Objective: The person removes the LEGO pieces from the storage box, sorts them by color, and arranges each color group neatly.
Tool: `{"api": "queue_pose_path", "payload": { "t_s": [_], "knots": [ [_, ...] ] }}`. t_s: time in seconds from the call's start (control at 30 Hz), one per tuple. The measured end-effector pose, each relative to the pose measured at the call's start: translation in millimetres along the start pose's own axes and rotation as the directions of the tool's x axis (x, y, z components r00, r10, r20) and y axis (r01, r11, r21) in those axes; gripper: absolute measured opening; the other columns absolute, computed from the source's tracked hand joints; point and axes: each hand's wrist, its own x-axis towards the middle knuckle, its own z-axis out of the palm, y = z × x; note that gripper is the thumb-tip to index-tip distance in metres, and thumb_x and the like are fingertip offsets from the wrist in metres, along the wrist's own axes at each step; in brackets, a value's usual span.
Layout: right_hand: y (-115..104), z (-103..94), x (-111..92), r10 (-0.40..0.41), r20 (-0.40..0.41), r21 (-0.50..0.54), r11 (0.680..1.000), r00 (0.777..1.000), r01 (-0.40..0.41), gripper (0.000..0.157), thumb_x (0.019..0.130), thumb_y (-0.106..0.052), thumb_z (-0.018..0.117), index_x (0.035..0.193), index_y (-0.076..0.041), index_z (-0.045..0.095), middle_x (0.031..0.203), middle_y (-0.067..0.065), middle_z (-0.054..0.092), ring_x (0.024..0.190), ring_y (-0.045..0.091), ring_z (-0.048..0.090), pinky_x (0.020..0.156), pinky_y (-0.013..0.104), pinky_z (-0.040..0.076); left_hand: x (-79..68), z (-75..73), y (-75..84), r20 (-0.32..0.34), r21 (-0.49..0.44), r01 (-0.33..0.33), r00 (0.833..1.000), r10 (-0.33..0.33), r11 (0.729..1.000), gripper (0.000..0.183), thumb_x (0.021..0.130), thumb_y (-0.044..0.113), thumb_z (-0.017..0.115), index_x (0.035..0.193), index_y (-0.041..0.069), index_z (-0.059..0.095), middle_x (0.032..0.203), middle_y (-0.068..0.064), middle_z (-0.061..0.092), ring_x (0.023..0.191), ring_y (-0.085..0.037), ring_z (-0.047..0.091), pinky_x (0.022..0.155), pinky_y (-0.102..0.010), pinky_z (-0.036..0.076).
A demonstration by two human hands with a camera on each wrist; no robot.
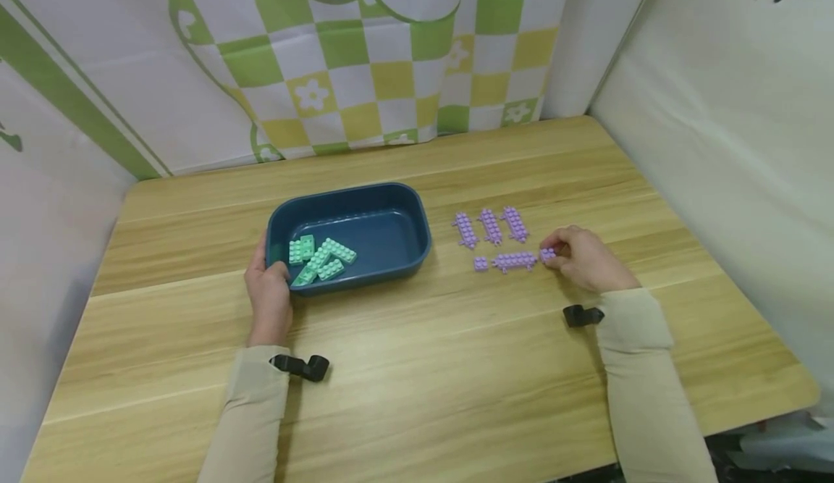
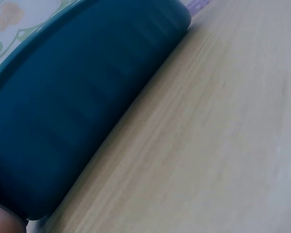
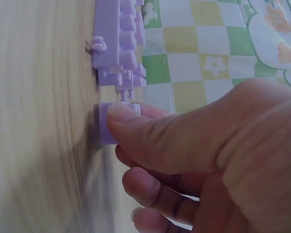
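Note:
A dark blue tray (image 1: 391, 269) stands on the table, several green building bricks (image 1: 319, 257) lying in its left part. My left hand (image 1: 268, 296) grips the tray's left end, the thumb over the rim. On the right, my right hand (image 1: 589, 257) pinches a small purple building brick (image 3: 105, 121) between thumb and forefinger, low at the tabletop. Just left of it lies a long studded purple piece (image 1: 515, 260) with small side pegs. Another small purple brick (image 1: 481, 263) sits at that piece's left end.
Behind that row, three more long purple pieces (image 1: 490, 227) lie side by side. The wooden table (image 1: 423, 381) meets a checkered curtain (image 1: 365, 63) at the back and a white sheet (image 1: 723, 143) on the right.

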Motion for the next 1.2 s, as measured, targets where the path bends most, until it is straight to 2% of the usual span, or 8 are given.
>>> {"api": "queue_pose_path", "payload": {
  "t_s": [0.6,0.77,0.87,1.03,1.2],
  "knots": [
    [-9.1,2.5,7.8,-0.008,0.048,0.013,1.000,0.999,0.007,0.028,0.094,-0.007,0.059,0.120,0.003,0.059,0.109,0.019,0.060,0.099,0.032,0.056,0.085,0.048,0.047,-2.2,-9.4,4.4,-0.028,-0.002,-0.019,0.999,0.019,1.000,0.081,0.077,-0.016,0.030,0.151,0.014,0.034,0.155,0.003,0.034,0.139,-0.008,0.027,0.109,-0.025,0.029],
    [-6.5,-0.8,6.2,-0.022,0.050,0.059,0.998,0.998,0.019,0.040,0.092,-0.009,0.063,0.128,0.006,0.053,0.112,0.020,0.057,0.103,0.033,0.053,0.088,0.048,0.045,-2.3,-9.5,4.3,-0.036,-0.016,-0.031,0.999,0.030,0.999,0.081,0.075,-0.017,0.031,0.151,0.012,0.036,0.154,0.001,0.035,0.139,-0.008,0.027,0.108,-0.025,0.030],
    [-3.4,-5.2,2.8,-0.001,0.047,0.094,0.996,0.999,-0.003,0.050,0.092,-0.015,0.064,0.134,0.005,0.047,0.117,0.021,0.054,0.108,0.034,0.050,0.092,0.049,0.042,-1.6,-7.0,4.4,-0.035,-0.016,-0.028,0.999,0.028,0.999,0.082,0.075,-0.016,0.031,0.151,0.012,0.035,0.155,0.001,0.034,0.139,-0.007,0.026,0.108,-0.025,0.029],
    [-7.6,-11.7,-2.2,0.002,-0.012,0.100,0.995,1.000,-0.001,0.058,0.093,-0.026,0.064,0.137,0.004,0.044,0.122,0.023,0.050,0.112,0.037,0.047,0.093,0.053,0.040,-0.8,-1.4,1.0,-0.037,-0.026,-0.026,0.999,0.025,0.999,0.082,0.073,-0.016,0.033,0.150,0.011,0.036,0.154,0.001,0.036,0.135,-0.008,0.029,0.102,-0.025,0.034],
    [-38.4,-13.9,-0.8,-0.110,-0.152,0.046,0.992,0.982,0.119,0.050,0.095,-0.027,0.061,0.132,0.005,0.051,0.119,0.024,0.053,0.110,0.039,0.047,0.089,0.055,0.041,-1.5,1.9,-1.6,-0.038,-0.040,-0.038,0.999,0.037,0.998,0.082,0.072,-0.016,0.034,0.149,0.009,0.038,0.153,0.000,0.038,0.134,-0.008,0.031,0.101,-0.025,0.035]
  ]
}}
